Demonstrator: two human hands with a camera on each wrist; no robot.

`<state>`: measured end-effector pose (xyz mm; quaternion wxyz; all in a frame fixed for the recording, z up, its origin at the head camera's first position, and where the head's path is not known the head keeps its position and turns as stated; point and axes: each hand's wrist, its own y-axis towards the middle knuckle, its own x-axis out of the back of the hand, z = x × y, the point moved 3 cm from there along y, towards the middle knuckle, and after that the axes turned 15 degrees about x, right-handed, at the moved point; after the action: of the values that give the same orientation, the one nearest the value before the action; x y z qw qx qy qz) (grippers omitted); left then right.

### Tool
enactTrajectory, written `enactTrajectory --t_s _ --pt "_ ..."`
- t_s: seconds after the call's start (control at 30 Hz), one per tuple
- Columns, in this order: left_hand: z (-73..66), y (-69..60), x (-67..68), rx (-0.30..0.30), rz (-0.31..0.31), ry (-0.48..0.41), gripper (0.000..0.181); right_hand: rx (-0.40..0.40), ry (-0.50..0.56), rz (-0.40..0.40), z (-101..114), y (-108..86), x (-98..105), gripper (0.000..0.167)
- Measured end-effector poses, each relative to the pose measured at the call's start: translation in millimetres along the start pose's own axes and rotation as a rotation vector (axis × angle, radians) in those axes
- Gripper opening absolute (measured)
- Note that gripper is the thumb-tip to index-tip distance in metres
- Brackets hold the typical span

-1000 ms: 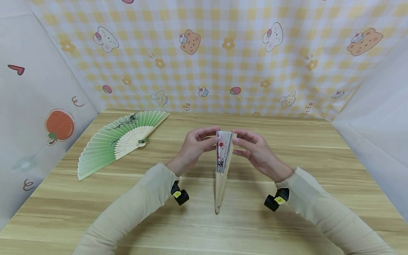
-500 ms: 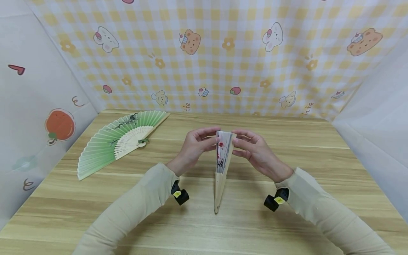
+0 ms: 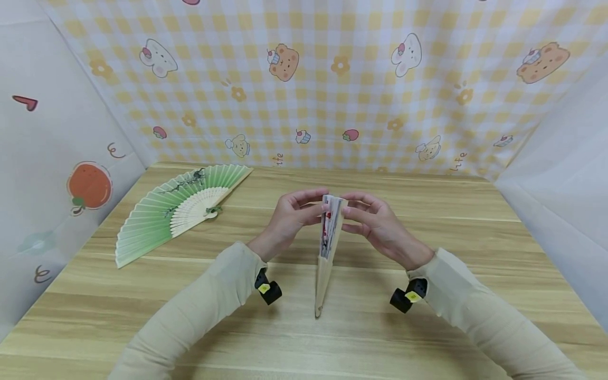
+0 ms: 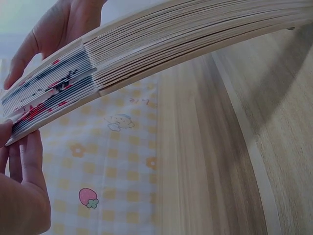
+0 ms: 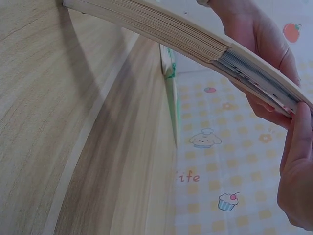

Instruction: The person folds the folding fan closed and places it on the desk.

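Between the two hands stands a nearly folded hand fan (image 3: 328, 237), with pale wooden ribs and a white pleated leaf bearing red blossoms and dark branches. Its wide end is up and its narrow end points toward the person. My left hand (image 3: 296, 216) pinches the upper left side between thumb and fingers. On the upper right side my right hand (image 3: 375, 224) pinches the outer rib the same way. In the left wrist view the folded ribs (image 4: 161, 44) lie close together, with a slight gap among the pleats. The right wrist view shows the fan's edge (image 5: 161, 29).
A green fan (image 3: 176, 214) lies spread on the left of the wooden table (image 3: 427, 338), its pale ribs and small green tassel (image 3: 214, 210) toward the middle. A yellow checked cloth (image 3: 332, 95) hangs behind the table. White cloth walls (image 3: 52, 132) flank it.
The fan between the hands has narrowed as its sides came closer. My right hand has moved slightly left, and the fan's lower end has swung a little left. The green fan stays put.
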<state>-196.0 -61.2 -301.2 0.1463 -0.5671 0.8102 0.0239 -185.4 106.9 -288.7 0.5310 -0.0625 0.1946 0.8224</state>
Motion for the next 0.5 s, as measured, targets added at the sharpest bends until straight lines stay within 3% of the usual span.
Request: enactTrajectory --t_s 0.5 --pt "1.2 0.3 1.3 -0.009 -0.002 0.015 0.032 0.008 -0.021 -0.002 -1.4 0.9 -2.7 0.02"
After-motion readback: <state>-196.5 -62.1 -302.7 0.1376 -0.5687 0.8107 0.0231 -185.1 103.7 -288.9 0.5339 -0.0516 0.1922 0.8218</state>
